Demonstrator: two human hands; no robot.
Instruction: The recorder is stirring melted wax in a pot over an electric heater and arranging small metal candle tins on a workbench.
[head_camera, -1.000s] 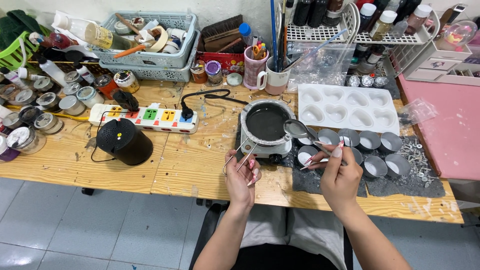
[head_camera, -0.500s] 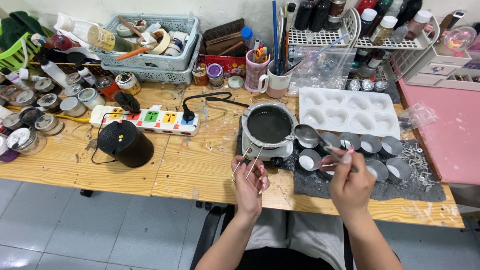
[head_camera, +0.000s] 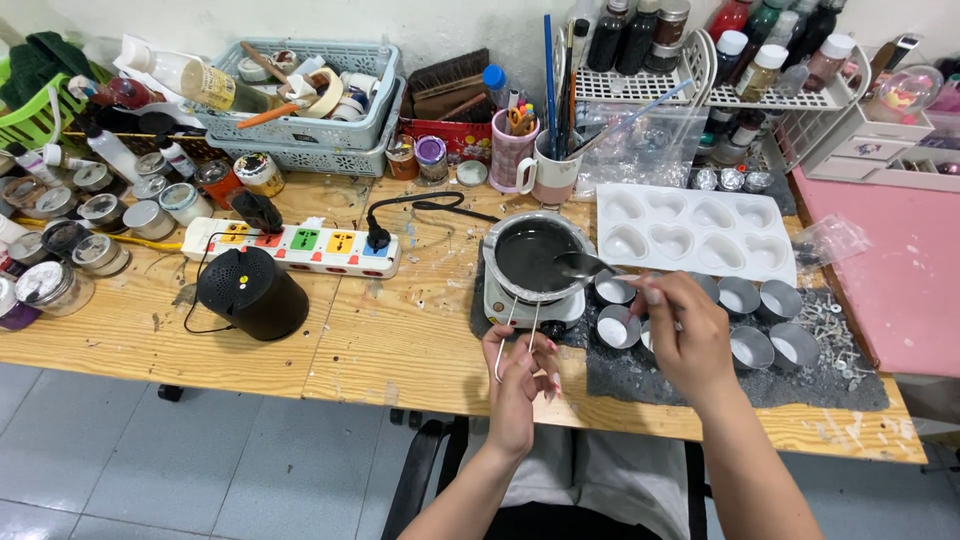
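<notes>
A round metal pot (head_camera: 536, 256) of dark liquid sits on a small white hot plate (head_camera: 535, 305) on the wooden table (head_camera: 380, 330). My right hand (head_camera: 680, 335) holds a metal spoon (head_camera: 582, 265) whose bowl is dipped over the pot's right side. My left hand (head_camera: 520, 375) grips the pot's thin wire handle (head_camera: 515, 325) at the front. Several small round tins (head_camera: 765, 320), some with white filling, stand on a dark mat (head_camera: 790, 375) right of the pot.
A white heart-shaped mould tray (head_camera: 695, 232) lies behind the tins. A black round speaker (head_camera: 248, 290) and a white power strip (head_camera: 300, 243) sit left. Baskets, jars, mugs of brushes and bottle racks crowd the back edge. A pink surface (head_camera: 900, 250) adjoins on the right.
My right hand has swung the spoon left from above the tins into the pot. My left hand has shifted right along the wire handle, closer to the hot plate.
</notes>
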